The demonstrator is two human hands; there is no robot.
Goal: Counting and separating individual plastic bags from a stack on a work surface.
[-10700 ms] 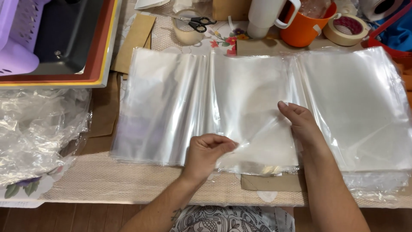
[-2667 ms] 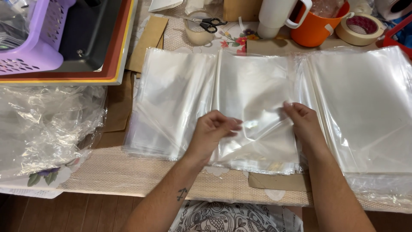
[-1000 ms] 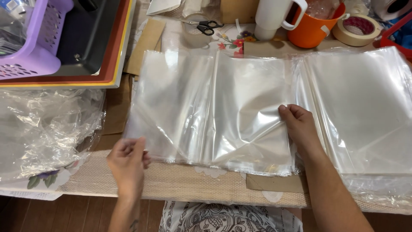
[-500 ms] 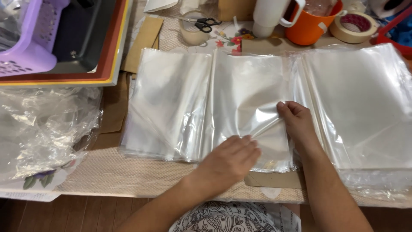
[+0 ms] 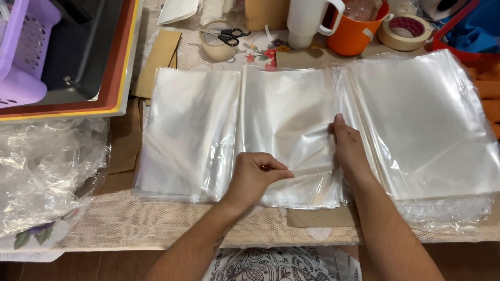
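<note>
Head view, both hands on the middle stack of clear bags point(image 5: 286, 109).

Left hand point(image 5: 255, 177): fingers curled in, thumb and fingertips pressed together, pinching the top sheet of the middle stack near its front edge. The film wrinkles under the pinch.

Right hand point(image 5: 350, 148): lies flat on the right edge of the same stack, fingers held together and pointing toward the table's far edge, thumb pressing the film. It holds nothing; it only weighs the stack down.

Position of stacks: the middle stack sits at the centre of the table point(image 5: 130, 229), close to the front edge. The left stack point(image 5: 187, 130) overlaps its left side. The right stack point(image 5: 422, 125), thicker, sits just beside my right hand and reaches the table's right edge.

Surroundings: crumpled plastic point(image 5: 47, 171) at the front left corner. Stacked trays point(image 5: 99, 62) with a purple basket point(image 5: 21, 57) at the far left corner. Along the far edge: scissors point(image 5: 226, 35) lying on a tape roll point(image 5: 219, 49), a white mug point(image 5: 310, 21), an orange cup point(image 5: 357, 31), a second tape roll point(image 5: 405, 31). A strip of cardboard point(image 5: 323, 217) shows under the middle stack's front edge.
</note>
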